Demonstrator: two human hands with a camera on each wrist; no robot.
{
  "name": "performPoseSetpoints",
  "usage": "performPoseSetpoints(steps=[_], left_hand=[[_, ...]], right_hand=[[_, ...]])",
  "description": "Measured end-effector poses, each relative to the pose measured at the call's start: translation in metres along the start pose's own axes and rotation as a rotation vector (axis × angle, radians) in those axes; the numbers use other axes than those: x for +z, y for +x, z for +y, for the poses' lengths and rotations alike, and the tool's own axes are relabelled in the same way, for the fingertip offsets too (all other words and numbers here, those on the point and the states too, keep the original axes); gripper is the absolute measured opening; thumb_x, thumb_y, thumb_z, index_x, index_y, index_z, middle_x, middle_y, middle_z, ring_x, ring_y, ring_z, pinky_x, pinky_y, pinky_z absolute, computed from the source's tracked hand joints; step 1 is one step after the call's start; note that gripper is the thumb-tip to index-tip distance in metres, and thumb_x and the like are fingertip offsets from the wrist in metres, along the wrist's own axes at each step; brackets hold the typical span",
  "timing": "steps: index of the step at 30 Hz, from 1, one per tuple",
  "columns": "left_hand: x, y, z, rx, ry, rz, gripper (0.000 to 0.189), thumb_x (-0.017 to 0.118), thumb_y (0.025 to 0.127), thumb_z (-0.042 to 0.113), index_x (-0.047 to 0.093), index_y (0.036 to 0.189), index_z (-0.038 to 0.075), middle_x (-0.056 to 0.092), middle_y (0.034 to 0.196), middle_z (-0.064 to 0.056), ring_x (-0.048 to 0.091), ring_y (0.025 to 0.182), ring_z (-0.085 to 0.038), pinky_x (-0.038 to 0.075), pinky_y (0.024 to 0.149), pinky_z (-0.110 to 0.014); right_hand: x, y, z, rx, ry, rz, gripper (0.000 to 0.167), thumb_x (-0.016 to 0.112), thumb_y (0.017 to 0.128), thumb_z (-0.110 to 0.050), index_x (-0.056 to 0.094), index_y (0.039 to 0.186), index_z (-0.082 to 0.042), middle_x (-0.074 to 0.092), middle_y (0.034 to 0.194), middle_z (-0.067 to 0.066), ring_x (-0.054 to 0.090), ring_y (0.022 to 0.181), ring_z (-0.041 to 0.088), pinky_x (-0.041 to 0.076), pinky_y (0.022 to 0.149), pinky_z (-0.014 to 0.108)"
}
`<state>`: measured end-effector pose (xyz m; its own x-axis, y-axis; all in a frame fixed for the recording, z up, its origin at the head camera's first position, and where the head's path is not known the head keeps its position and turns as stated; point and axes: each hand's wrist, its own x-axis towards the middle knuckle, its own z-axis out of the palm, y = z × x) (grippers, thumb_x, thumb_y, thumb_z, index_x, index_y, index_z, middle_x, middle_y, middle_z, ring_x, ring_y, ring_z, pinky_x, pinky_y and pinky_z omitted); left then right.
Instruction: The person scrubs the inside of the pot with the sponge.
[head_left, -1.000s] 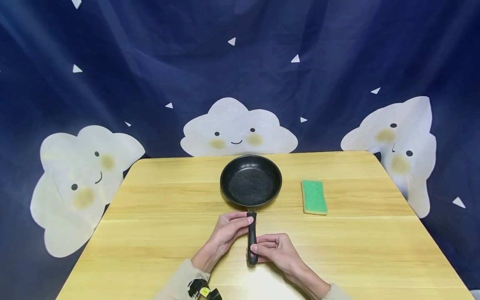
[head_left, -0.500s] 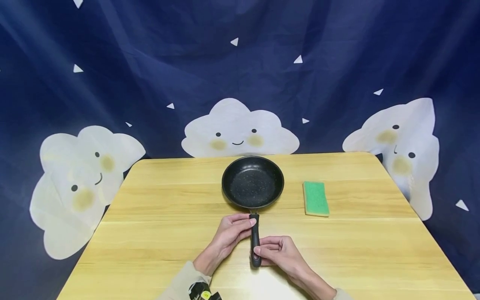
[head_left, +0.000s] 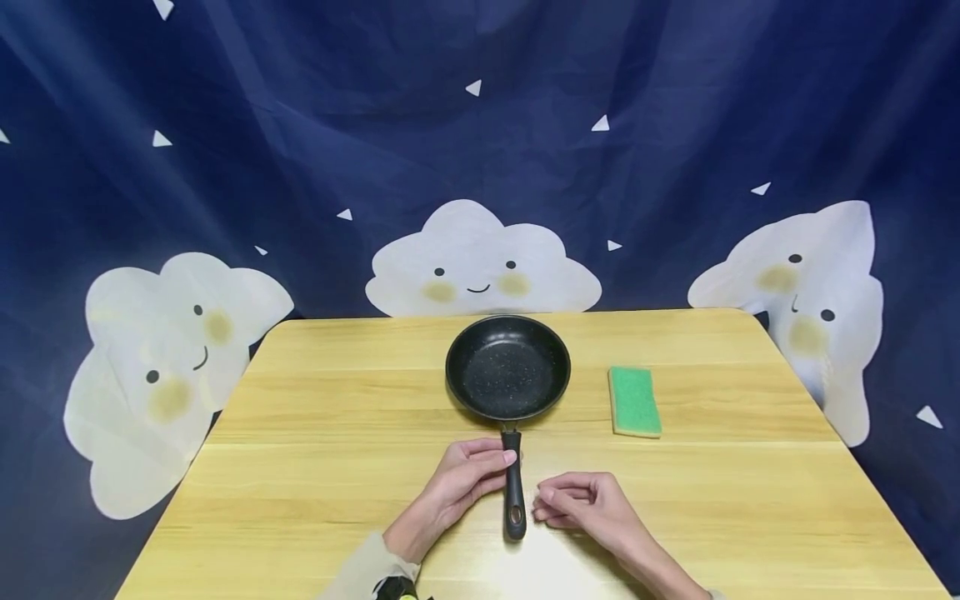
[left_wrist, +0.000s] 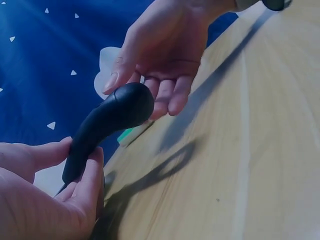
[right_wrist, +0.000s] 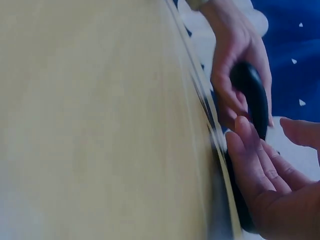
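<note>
I'm watching a person at a wooden worktop (head_left: 337, 400), with a black pan (head_left: 508, 368) at its far side, a little right of the middle. The pan faces upward, pale specks across its inside, and its handle (head_left: 513, 483) points back toward the person. The left hand (head_left: 461, 479) has a narrow grip on that handle, near the pan end: thumb on top, fingers tucked beneath. The handle hangs clear of the wood, throwing a shadow on it; whether the pan's base touches the worktop I cannot tell.

The right hand (head_left: 588, 508) is just beside the handle's free end, apart from it. Its grip is loose and free, the fingers gently bent, and from the right wrist the thumb shows well away from them.

A green sponge (head_left: 634, 402) lies flat to the right of the pan, not far from it. Behind everything hangs a dark blue curtain (head_left: 375, 100) with smiling white clouds (head_left: 483, 258) and small white triangles (head_left: 473, 87).
</note>
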<state>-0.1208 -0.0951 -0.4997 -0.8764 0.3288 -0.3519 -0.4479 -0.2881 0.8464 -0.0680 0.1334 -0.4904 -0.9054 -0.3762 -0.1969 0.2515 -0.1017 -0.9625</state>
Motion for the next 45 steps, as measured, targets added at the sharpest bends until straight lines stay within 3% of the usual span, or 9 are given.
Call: performPoseSetpoints(steps=[4,9,13,18,22,25,34,45], left_hand=[[0.003,-0.001,-0.002,-0.015,0.002,-0.017,0.039,0.075,0.093,0.005,0.062,0.124,-0.013,0.074,0.108,-0.019,0.073,0.092,-0.019,0.063,0.084,-0.030],[0.002,-0.004,-0.004,-0.035,-0.004,-0.045,0.042,0.075,0.093,0.007,0.059,0.126,-0.013,0.075,0.102,-0.014,0.072,0.089,-0.017,0.064,0.079,-0.029],[0.001,-0.006,-0.005,-0.042,0.002,-0.067,0.046,0.075,0.093,0.008,0.056,0.129,-0.014,0.074,0.102,-0.013,0.071,0.087,-0.017,0.064,0.077,-0.029],[0.002,-0.001,-0.002,-0.016,0.017,-0.073,0.049,0.075,0.093,0.011,0.055,0.130,-0.013,0.072,0.104,-0.013,0.071,0.088,-0.017,0.064,0.076,-0.028],[0.004,0.000,-0.002,-0.015,0.013,-0.075,0.049,0.074,0.093,0.009,0.054,0.130,-0.015,0.072,0.101,-0.011,0.070,0.086,-0.016,0.064,0.074,-0.027],[0.005,-0.001,-0.004,-0.028,0.003,-0.077,0.049,0.073,0.093,0.007,0.053,0.131,-0.016,0.072,0.100,-0.010,0.069,0.084,-0.015,0.063,0.073,-0.027],[0.004,-0.005,-0.007,-0.034,0.000,-0.075,0.045,0.073,0.095,0.009,0.055,0.129,-0.014,0.073,0.106,-0.016,0.070,0.088,-0.016,0.064,0.074,-0.028],[0.005,-0.005,-0.007,-0.034,-0.009,-0.070,0.044,0.073,0.094,0.009,0.056,0.128,-0.014,0.073,0.103,-0.014,0.070,0.086,-0.016,0.064,0.073,-0.029]], right_hand=[[-0.015,-0.002,-0.005,-0.055,-0.102,0.086,0.039,0.069,0.098,-0.010,0.059,0.120,0.021,0.071,0.105,0.032,0.075,0.094,0.032,0.062,0.086,0.040],[-0.030,0.002,-0.014,-0.156,-0.349,0.293,0.028,0.076,0.093,-0.010,0.069,0.114,0.008,0.076,0.101,0.016,0.074,0.089,0.020,0.062,0.084,0.026],[-0.043,0.009,-0.023,-0.231,-0.488,0.402,0.025,0.077,0.092,-0.009,0.071,0.114,0.002,0.076,0.104,0.010,0.072,0.094,0.019,0.059,0.086,0.022],[-0.066,0.026,-0.038,-0.382,-0.719,0.523,0.039,0.078,0.093,-0.014,0.066,0.126,0.002,0.070,0.117,0.021,0.069,0.103,0.039,0.063,0.084,0.043],[-0.084,0.037,-0.042,-0.397,-0.923,0.626,0.056,0.079,0.092,-0.024,0.058,0.139,-0.002,0.057,0.131,0.029,0.061,0.105,0.047,0.060,0.077,0.059],[-0.095,0.041,-0.042,-0.350,-1.002,0.627,0.062,0.079,0.092,-0.027,0.054,0.143,-0.003,0.048,0.138,0.033,0.053,0.107,0.048,0.056,0.073,0.060],[-0.111,0.053,-0.041,-0.150,-1.150,0.503,0.074,0.077,0.092,-0.036,0.044,0.149,-0.002,0.026,0.151,0.043,0.040,0.123,0.062,0.052,0.070,0.060],[-0.115,0.058,-0.041,-0.097,-1.176,0.455,0.072,0.077,0.089,-0.022,0.044,0.150,-0.005,0.034,0.134,0.045,0.044,0.111,0.056,0.051,0.061,0.045]])
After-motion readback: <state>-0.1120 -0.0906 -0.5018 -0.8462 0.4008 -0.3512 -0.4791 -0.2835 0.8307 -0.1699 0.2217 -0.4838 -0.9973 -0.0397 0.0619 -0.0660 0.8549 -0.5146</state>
